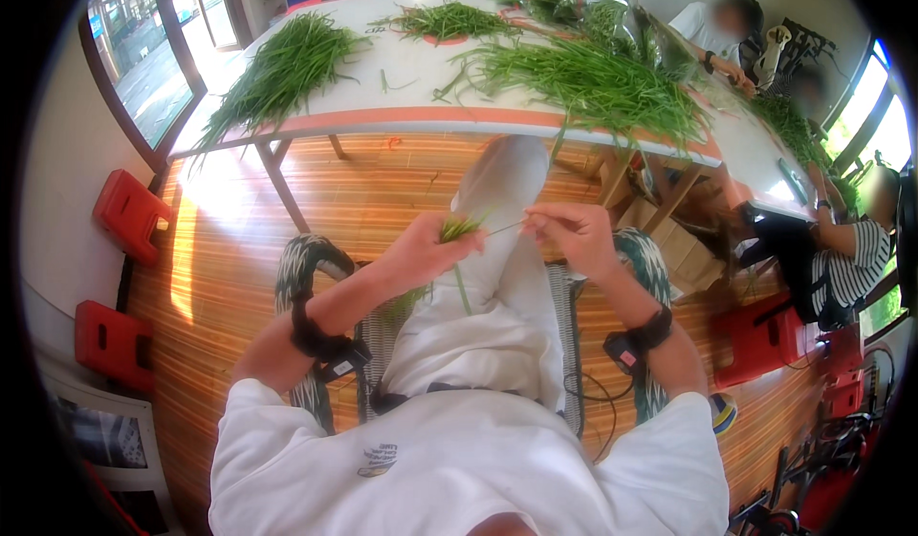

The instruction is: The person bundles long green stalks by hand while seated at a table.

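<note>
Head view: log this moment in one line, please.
left hand: grips green stalks | right hand: pinches thin strand | strand: reaches toward left hand | table: green piles on top

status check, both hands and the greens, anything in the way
Left hand gripping small bunch of thin green stalks. Right hand pinching thin dark strand that runs toward left hand. Nothing else seen between hands.

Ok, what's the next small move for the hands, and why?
Perhaps bring the right hand around the greens with the strand: its fingers pinch one end, the strand runs across to the left hand, and that hand grips the greens.
</note>
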`<state>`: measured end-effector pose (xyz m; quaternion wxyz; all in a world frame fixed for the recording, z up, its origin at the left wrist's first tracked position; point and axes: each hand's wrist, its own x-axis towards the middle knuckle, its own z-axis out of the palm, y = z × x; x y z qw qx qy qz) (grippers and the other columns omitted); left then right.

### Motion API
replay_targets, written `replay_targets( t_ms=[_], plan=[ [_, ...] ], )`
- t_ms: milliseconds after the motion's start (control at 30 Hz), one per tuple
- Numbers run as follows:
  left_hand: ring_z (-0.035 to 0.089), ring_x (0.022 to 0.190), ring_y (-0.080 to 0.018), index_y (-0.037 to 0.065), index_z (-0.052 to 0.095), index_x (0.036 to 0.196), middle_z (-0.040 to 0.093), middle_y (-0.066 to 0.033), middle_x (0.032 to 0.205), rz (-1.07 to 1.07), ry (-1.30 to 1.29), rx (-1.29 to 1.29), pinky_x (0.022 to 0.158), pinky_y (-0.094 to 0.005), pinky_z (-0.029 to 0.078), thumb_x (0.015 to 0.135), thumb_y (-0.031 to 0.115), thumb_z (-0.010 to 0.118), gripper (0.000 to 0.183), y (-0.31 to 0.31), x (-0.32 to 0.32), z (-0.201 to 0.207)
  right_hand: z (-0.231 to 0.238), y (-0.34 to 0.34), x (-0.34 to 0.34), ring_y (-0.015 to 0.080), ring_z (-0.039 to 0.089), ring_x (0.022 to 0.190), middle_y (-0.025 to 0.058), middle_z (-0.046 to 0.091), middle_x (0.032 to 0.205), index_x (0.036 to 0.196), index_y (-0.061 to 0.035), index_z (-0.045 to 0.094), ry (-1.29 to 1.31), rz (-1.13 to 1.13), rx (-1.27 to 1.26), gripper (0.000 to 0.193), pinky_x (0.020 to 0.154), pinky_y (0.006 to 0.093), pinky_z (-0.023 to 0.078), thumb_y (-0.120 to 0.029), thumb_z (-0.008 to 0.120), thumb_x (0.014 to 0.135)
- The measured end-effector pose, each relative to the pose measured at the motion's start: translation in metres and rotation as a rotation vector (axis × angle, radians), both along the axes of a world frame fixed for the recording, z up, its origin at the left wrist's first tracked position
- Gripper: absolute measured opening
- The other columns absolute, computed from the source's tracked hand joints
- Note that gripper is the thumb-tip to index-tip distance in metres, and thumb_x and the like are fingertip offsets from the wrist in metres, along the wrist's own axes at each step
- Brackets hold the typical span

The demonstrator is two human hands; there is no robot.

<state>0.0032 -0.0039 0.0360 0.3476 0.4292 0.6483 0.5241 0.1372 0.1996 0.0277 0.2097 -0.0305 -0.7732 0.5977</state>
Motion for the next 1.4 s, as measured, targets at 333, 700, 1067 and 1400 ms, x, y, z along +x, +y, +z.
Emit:
replay_targets(
  t_ms=[333,700,1067,1400],
  plan=[
    [0.030,0.044,-0.0022,0.000,0.059,0.083,0.037,0.0070,0.053,0.018,-0.122,-0.019,0.041,-0.0216,0.023,0.097,0.023,0.048,0.029,0.002,-0.001,-0.001,-0.003,0.003,0.001,0.0151,0.067,0.083,0.0112,0.069,0.092,0.102,0.0043,0.067,0.129,0.028,-0.070,0.017,0.069,0.0246,0.054,0.003,0.059,0.087],
    [0.032,0.045,-0.0026,-0.001,0.058,0.084,0.040,0.0060,0.053,-0.021,-0.111,0.019,0.042,-0.0208,0.024,0.096,0.021,0.050,0.027,0.000,-0.006,0.001,0.000,0.012,0.001,0.0142,0.066,0.077,0.0127,0.069,0.094,0.106,0.0042,0.065,0.203,-0.083,-0.109,0.020,0.063,0.0231,0.052,-0.002,0.060,0.088],
    [0.036,0.045,-0.0022,0.000,0.058,0.078,0.044,0.0054,0.054,0.013,-0.078,0.056,0.043,-0.0206,0.027,0.094,0.021,0.054,0.026,0.000,-0.007,0.001,0.004,0.013,0.001,0.0123,0.064,0.068,0.0136,0.068,0.093,0.107,0.0026,0.064,0.159,-0.233,-0.088,0.020,0.057,0.0217,0.049,-0.005,0.058,0.089],
    [0.038,0.045,-0.0027,-0.001,0.061,0.081,0.051,0.0028,0.058,-0.007,-0.123,0.085,0.043,-0.0208,0.030,0.096,0.022,0.049,0.030,-0.001,-0.008,0.000,0.002,0.000,0.005,0.0122,0.065,0.070,0.0107,0.068,0.092,0.104,0.0024,0.066,0.136,-0.109,-0.112,0.019,0.056,0.0211,0.049,0.001,0.057,0.087]
  ],
)
